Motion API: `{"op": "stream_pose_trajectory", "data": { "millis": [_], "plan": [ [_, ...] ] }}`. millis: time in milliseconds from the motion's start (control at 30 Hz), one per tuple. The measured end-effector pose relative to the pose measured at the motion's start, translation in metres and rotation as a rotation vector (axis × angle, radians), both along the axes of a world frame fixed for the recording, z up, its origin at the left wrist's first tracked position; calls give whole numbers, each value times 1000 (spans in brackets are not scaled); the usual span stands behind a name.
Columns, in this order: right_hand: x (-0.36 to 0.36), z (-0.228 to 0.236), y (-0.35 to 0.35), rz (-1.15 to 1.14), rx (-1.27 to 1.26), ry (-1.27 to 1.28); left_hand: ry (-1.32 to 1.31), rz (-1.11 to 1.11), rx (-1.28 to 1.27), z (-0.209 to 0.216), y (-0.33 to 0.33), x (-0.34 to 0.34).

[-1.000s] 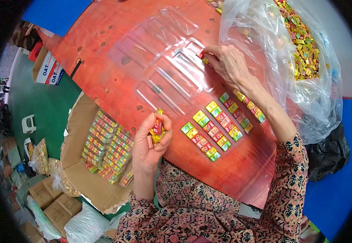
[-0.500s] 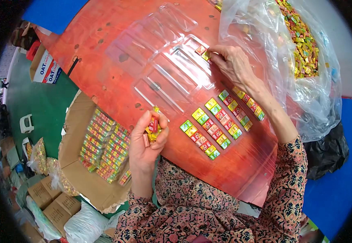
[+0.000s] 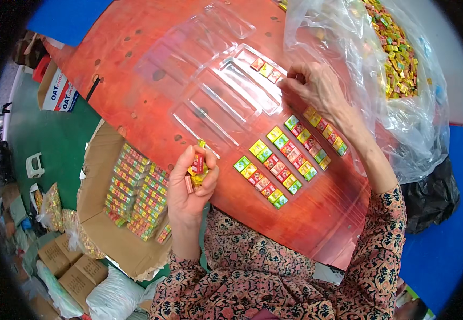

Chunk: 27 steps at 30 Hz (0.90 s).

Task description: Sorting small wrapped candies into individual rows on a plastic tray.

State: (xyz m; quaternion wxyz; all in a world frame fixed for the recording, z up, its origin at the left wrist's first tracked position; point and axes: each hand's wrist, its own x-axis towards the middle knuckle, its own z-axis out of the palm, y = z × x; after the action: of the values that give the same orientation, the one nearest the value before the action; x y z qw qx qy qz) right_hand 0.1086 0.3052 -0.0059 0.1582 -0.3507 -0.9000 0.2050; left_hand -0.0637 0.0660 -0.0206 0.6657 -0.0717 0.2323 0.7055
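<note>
At the near left, a cardboard carton point(image 3: 94, 205) holds stacked packs point(image 3: 138, 186) that look filled. On the red table point(image 3: 295, 224), five rows of wrapped pieces point(image 3: 279, 169) lie to the right and seem complete. Beyond them, a clear tray point(image 3: 227, 101) has only three pieces point(image 3: 266, 70) in its rightmost slot; its other slots show none, so I judge this tray is just begun. The farther clear tray point(image 3: 188, 50) shows no piece. At the far right, a plastic bag point(image 3: 410, 133) contains many loose pieces point(image 3: 399, 58).

The left hand point(image 3: 185, 196) is turned palm up, its fingers curled around several yellow and red pieces point(image 3: 198, 163). Farther, the right hand point(image 3: 316, 88) reaches over the tray's right edge, fingertips close together beside the third piece; whether they pinch something, I cannot tell.
</note>
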Motion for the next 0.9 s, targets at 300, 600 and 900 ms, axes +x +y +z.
{"op": "stream_pose_trajectory", "data": {
  "millis": [300,600,900],
  "plan": [
    [-7,-9,-7,-89,69,-129,-27,-8,-10,-1,-1,0],
    [1,-2,7,-180,-707,263,-30,-8,2,0,-1,-1],
    [14,9,8,-171,-1496,595,-70,4,8,0,1,2]
  ]
}}
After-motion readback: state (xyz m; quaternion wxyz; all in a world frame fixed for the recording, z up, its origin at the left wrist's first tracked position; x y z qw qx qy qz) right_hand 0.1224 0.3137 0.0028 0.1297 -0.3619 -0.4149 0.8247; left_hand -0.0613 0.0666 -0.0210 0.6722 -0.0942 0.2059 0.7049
